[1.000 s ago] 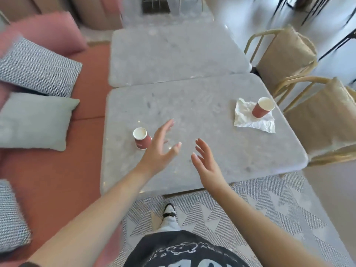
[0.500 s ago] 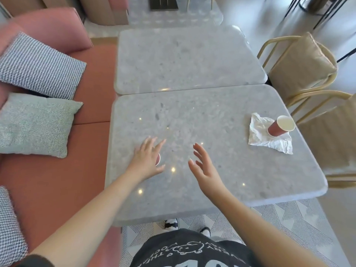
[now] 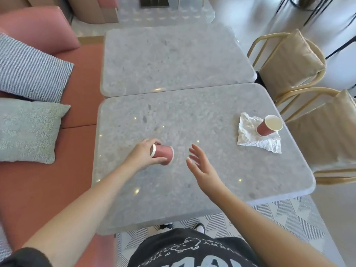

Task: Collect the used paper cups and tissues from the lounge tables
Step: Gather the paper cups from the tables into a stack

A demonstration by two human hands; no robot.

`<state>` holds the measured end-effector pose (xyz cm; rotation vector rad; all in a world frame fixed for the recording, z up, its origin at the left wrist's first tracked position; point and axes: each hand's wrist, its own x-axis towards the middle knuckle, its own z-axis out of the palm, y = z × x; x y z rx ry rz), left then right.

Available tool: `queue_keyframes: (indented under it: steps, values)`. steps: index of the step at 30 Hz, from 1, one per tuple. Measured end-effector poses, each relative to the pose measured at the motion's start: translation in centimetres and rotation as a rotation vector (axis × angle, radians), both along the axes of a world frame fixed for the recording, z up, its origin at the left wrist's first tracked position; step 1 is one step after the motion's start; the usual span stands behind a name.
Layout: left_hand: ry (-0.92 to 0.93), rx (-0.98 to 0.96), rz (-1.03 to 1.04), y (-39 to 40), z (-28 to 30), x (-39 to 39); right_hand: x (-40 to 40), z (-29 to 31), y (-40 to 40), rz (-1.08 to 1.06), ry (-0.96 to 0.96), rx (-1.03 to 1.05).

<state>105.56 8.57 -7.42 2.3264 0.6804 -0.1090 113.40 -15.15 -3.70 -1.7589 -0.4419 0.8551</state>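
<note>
My left hand (image 3: 143,156) grips a red paper cup (image 3: 163,154) turned on its side, its white rim toward my palm and its base pointing right, just above the near grey stone table (image 3: 192,189). My right hand (image 3: 200,164) hovers beside it with fingers spread, holding nothing. A second red paper cup (image 3: 268,125) stands tilted on a crumpled white tissue (image 3: 250,137) near the table's right edge.
A second grey table (image 3: 173,58) adjoins at the back. A rust sofa (image 3: 38,180) with grey cushions (image 3: 28,130) runs along the left. Two tan-cushioned chairs (image 3: 292,60) stand on the right. A patterned rug (image 3: 289,224) lies under the table.
My left hand closed round the left cup, lifted it and tipped it sideways. My right hand stayed spread beside it. The view moved closer over the table.
</note>
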Motion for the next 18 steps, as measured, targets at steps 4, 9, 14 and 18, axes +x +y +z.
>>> queue_keyframes:
  steps: [4, 9, 14, 18]
  values:
    - [-0.239, -0.291, 0.077, -3.3, 3.0, 1.0, 0.4, 0.5, 0.9, -0.144, 0.04, -0.084]
    - [-0.321, -0.438, 0.057, -5.7, 3.9, 1.9, 1.2, 1.4, 1.2, -0.213, -0.073, -0.115]
    - [-0.191, -0.324, -0.103, -6.5, 3.8, 3.3, 1.9, 2.2, 1.0, -0.188, -0.269, -0.128]
    - [-0.128, -0.362, -0.11, -7.9, 3.8, 4.7, 1.7, 2.6, 0.8, -0.127, -0.429, -0.099]
